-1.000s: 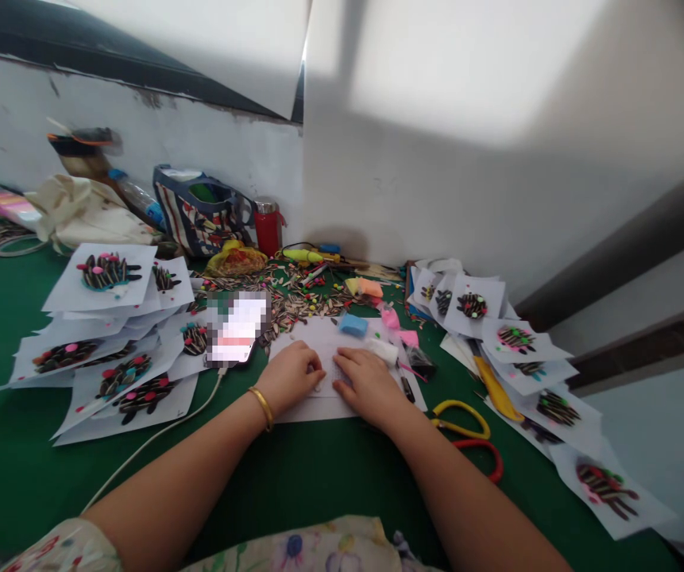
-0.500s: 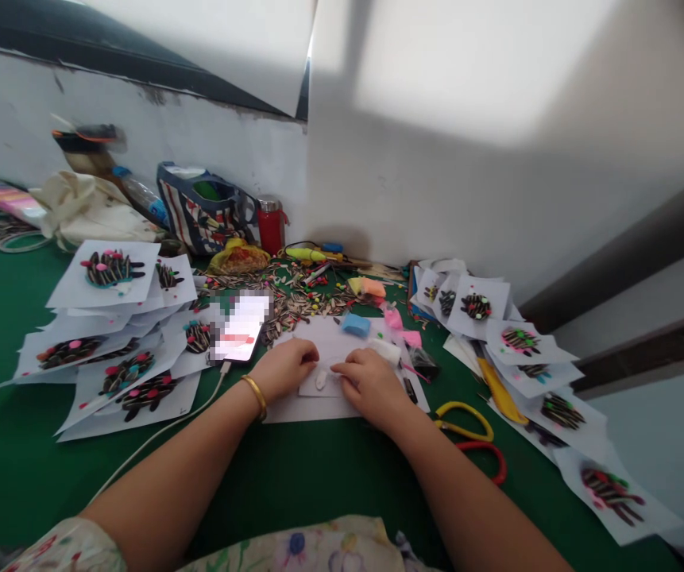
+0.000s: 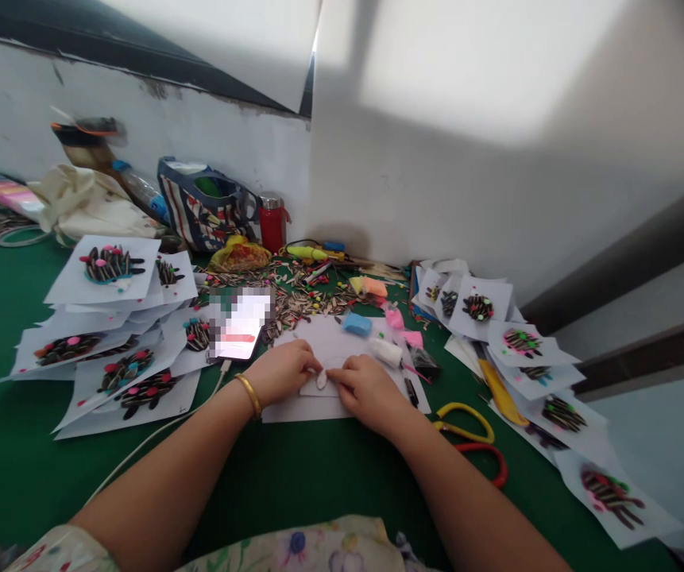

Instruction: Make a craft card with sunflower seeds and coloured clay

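A small flat oval piece of white clay lies on a small white paper placed over a larger white sheet. My left hand, with a gold bangle at the wrist, has its thumb and fingertips drawn together at the upper left edge of the piece. From the other side my right hand reaches in, index fingertip against the upper right edge and the other fingers curled. Beyond my right hand lie a white packet, a blue packet and a pink packet.
Stacked papers with seed hedgehogs stand left, more such cards right. A phone on a cable stands left of the sheet. Scissors lie right. Loose seeds, a red flask and a striped bag are behind.
My fingertips have come closer together and now meet at the white clay piece, which seems slightly turned. My right index finger moved left and down towards it.
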